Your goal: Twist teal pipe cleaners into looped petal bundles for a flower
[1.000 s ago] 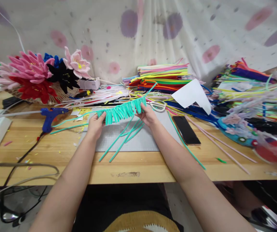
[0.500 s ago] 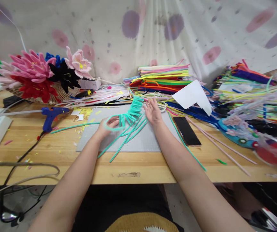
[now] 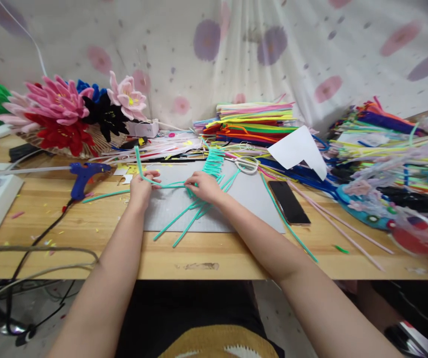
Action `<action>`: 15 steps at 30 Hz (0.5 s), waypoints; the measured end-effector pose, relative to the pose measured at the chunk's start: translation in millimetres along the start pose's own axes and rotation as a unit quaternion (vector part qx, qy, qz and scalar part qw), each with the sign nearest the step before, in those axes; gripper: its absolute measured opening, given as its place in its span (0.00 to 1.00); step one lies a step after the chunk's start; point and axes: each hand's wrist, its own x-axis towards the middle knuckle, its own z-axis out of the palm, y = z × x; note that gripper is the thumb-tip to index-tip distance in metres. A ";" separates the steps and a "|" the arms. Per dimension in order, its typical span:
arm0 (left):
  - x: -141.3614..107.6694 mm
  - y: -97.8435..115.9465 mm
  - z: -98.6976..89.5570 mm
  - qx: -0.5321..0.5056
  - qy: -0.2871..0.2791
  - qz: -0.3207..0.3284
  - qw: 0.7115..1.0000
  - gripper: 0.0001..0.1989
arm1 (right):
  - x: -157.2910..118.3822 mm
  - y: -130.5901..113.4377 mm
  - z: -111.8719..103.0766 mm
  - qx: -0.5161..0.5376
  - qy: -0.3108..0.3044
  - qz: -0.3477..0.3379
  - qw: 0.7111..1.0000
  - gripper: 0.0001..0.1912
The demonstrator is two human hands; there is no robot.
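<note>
My left hand [image 3: 141,188] is closed on a turquoise pipe cleaner [image 3: 171,186] over the left of a grey board [image 3: 241,214]. One end of that pipe cleaner bends upward past the fingers. My right hand [image 3: 204,186] pinches its other stretch, which runs nearly level between both hands. Just behind the right hand lies a row of short folded turquoise pieces [image 3: 214,160], partly covered by it. Loose turquoise pipe cleaners [image 3: 174,223] cross the board below the right hand and stick out over its front edge.
White-handled scissors [image 3: 249,165] lie behind the board. A phone [image 3: 288,202] is at its right, a blue glue gun [image 3: 83,179] at its left. Fuzzy flowers [image 3: 59,99] stand back left; pipe cleaner bundles [image 3: 254,122] lie at the back. White paper [image 3: 298,151] leans near them.
My right hand has come left and nearer from beside the folded pieces and now pinches the pipe cleaner. My left hand has moved left; the curved loop is now stretched out, one end bent up.
</note>
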 end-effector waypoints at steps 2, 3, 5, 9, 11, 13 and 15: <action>2.3 1.7 -4.2 -0.038 -0.012 -0.025 0.999 0.06 | 6.9 -10.9 7.7 -0.088 -0.018 -0.002 0.996 0.13; 3.3 2.2 -6.4 -0.055 -0.019 -0.032 0.998 0.07 | 10.5 -15.3 11.1 -0.120 -0.027 -0.003 0.992 0.13; 4.9 2.7 -10.4 -0.079 -0.020 -0.041 0.996 0.07 | 17.3 -22.5 15.2 -0.161 -0.042 -0.006 0.986 0.12; 5.5 4.9 -14.9 -0.103 0.001 -0.045 0.994 0.07 | 26.3 -30.5 8.9 -0.120 -0.096 -0.002 0.988 0.08; 5.2 6.7 -15.7 -0.100 0.019 -0.026 0.994 0.06 | 27.4 -30.2 -2.3 -0.038 -0.145 0.013 0.989 0.06; 5.2 8.4 -16.4 -0.096 0.040 0.002 0.995 0.06 | 25.0 -25.3 -17.8 0.055 -0.196 0.036 0.978 0.03; 5.2 9.8 -17.1 -0.097 0.052 0.025 0.994 0.05 | 18.5 -14.6 -35.9 0.148 -0.233 0.066 0.959 0.01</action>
